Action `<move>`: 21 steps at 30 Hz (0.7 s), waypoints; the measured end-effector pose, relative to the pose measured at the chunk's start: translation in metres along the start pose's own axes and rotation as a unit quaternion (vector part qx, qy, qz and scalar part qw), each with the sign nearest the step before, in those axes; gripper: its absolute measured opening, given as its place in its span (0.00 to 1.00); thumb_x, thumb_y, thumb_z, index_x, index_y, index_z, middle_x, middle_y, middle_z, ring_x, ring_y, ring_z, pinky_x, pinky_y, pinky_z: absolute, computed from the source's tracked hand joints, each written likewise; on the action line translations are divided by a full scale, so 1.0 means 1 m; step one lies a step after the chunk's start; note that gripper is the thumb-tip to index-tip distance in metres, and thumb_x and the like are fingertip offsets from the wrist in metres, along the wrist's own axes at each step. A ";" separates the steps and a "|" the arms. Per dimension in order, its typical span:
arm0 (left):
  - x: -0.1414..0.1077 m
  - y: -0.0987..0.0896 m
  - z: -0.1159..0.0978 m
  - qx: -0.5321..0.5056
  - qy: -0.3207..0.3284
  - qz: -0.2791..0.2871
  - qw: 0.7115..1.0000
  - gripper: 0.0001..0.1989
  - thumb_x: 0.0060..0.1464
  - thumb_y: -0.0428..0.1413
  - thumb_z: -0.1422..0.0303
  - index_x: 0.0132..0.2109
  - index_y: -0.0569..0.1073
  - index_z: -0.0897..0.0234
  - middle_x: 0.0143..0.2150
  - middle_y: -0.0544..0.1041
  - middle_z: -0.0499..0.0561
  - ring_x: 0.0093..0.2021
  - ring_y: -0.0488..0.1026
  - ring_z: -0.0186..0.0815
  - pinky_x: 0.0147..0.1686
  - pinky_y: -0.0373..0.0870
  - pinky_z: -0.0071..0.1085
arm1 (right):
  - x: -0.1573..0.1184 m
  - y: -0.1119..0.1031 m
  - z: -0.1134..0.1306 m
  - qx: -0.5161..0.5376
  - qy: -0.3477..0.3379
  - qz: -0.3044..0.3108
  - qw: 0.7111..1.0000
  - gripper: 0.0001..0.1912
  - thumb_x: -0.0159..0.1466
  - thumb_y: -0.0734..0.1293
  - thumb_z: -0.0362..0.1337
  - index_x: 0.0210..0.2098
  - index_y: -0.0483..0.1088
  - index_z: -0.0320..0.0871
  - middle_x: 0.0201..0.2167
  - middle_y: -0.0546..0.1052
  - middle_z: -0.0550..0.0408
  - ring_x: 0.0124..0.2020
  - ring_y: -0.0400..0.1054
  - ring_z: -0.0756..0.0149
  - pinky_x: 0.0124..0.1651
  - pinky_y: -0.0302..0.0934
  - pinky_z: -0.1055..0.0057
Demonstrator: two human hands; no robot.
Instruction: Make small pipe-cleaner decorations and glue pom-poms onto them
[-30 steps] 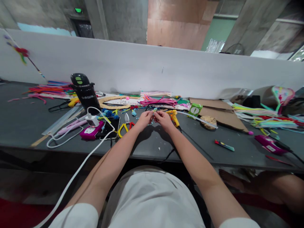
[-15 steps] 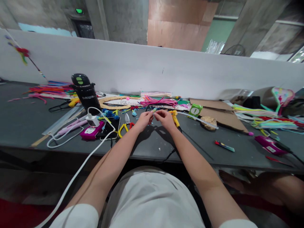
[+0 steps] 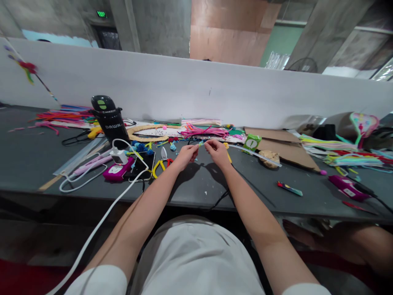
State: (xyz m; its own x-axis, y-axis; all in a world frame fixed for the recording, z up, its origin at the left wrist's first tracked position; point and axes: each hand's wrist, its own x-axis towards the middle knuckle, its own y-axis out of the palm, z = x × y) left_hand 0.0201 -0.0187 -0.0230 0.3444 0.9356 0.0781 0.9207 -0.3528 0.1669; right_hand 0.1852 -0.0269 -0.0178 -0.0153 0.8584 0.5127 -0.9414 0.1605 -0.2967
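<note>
Here, in the head view, we see our left hand [image 3: 188, 156] pinching a small, pale blue-green piece [image 3: 201, 144] at the fingertips, toward our right hand [image 3: 217, 151]. That right hand has its fingers bunched at the piece's other end; whether they clamp it we cannot tell. Just right of the grip, a smooth yellow glue gun [image 3: 229, 154] is partly covered by the hand. Beyond the grip lie fuzzy pink stems [image 3: 205, 131]; left of it, metal-bladed cutters [image 3: 163, 155] with curved handles; farther right, flat brown cardboard [image 3: 284, 149].
</note>
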 end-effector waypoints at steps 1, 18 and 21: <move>0.000 0.000 0.000 0.001 0.002 0.002 1.000 0.22 0.49 0.59 0.53 0.25 0.61 0.64 0.17 0.57 0.41 0.15 0.52 0.22 0.16 0.45 0.24 | 0.000 0.000 0.000 -0.010 -0.001 -0.001 1.000 0.15 0.60 0.63 0.48 0.34 0.71 0.42 0.30 0.75 0.52 0.31 0.68 0.64 0.34 0.62 0.70; -0.001 0.001 -0.001 -0.008 -0.015 0.025 1.000 0.21 0.48 0.61 0.54 0.24 0.62 0.65 0.17 0.57 0.41 0.15 0.51 0.22 0.16 0.44 0.23 | -0.001 0.000 0.000 -0.034 -0.026 -0.037 0.998 0.15 0.60 0.64 0.48 0.32 0.71 0.42 0.30 0.75 0.53 0.31 0.68 0.65 0.33 0.61 0.70; -0.002 0.002 -0.002 -0.010 -0.019 0.027 0.999 0.21 0.48 0.61 0.54 0.24 0.62 0.65 0.17 0.56 0.41 0.15 0.51 0.22 0.16 0.43 0.23 | -0.001 0.001 -0.002 -0.024 -0.036 -0.046 0.998 0.14 0.61 0.64 0.47 0.32 0.71 0.42 0.29 0.75 0.53 0.30 0.68 0.65 0.32 0.61 0.70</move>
State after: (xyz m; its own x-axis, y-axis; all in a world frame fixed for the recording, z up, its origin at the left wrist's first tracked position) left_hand 0.0208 -0.0216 -0.0208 0.4003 0.9150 0.0494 0.8972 -0.4024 0.1822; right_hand 0.1848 -0.0264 -0.0197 0.0444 0.8022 0.5955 -0.9227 0.2614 -0.2833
